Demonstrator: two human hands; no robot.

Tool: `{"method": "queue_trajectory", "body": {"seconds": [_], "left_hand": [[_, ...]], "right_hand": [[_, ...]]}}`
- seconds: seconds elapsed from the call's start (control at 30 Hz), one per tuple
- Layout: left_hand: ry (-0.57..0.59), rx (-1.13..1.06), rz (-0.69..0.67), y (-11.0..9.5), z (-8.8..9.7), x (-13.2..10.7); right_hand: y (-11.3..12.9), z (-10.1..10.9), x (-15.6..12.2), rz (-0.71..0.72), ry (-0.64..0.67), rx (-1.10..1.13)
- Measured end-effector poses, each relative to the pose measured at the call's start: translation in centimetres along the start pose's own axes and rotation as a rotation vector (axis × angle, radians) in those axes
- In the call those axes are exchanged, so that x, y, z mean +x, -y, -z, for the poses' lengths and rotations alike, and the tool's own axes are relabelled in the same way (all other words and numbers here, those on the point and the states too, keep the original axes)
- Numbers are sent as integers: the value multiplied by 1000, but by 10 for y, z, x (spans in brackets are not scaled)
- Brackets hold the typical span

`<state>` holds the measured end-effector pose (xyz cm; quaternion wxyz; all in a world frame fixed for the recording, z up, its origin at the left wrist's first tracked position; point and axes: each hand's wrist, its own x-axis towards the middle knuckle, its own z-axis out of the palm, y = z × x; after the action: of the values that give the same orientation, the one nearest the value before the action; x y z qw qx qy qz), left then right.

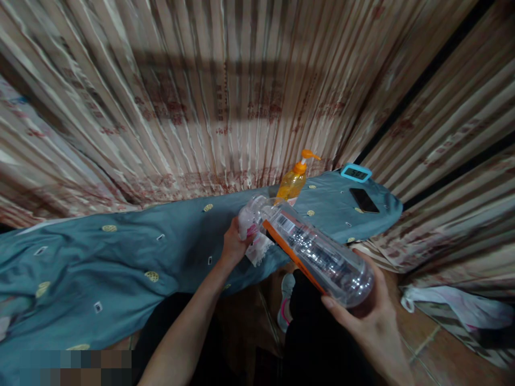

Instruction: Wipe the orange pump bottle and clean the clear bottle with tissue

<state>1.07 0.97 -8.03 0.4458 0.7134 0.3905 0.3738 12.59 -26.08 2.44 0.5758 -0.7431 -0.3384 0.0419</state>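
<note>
A large clear plastic bottle (pixel 317 252) with an orange-edged label and a barcode is tilted across the middle of the view. My right hand (pixel 372 311) is closed around its base at the lower right. At the bottle's top end, my left hand (pixel 235 244) is closed on a white and pink cloth (pixel 259 249), which is against the bottle's neck. Part of the cloth hangs below the bottle. The left fingertips are hidden behind the cloth and the bottle top. Just beyond the bottle stands a pump bottle (pixel 292 185) of yellow-orange liquid with an orange pump head.
A blue-green patterned cloth (pixel 132 257) covers the long surface before me. A blue-framed digital clock (pixel 356 172) and a dark phone (pixel 364 200) are at its right end. Striped curtains (pixel 225 107) hang behind. White fabric (pixel 458 305) lies low on the right, above the tiled floor.
</note>
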Motion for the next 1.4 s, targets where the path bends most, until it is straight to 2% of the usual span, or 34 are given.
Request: {"method": "queue_trajectory", "body": {"seconds": [0.23,0.4,0.9,1.4], "left_hand": [[7,10,13,-2,0,0],[11,6,14,-3,1,-1],[3,-4,3,-5,1,0],[15,-5,-3,2,-1,0]], "right_hand": [[-2,3,-1,-4,31,16],[-2,2,0,30,6,-13],[-5,1,-1,-47,20,28],[-3,2,0,50,14,-27]]}}
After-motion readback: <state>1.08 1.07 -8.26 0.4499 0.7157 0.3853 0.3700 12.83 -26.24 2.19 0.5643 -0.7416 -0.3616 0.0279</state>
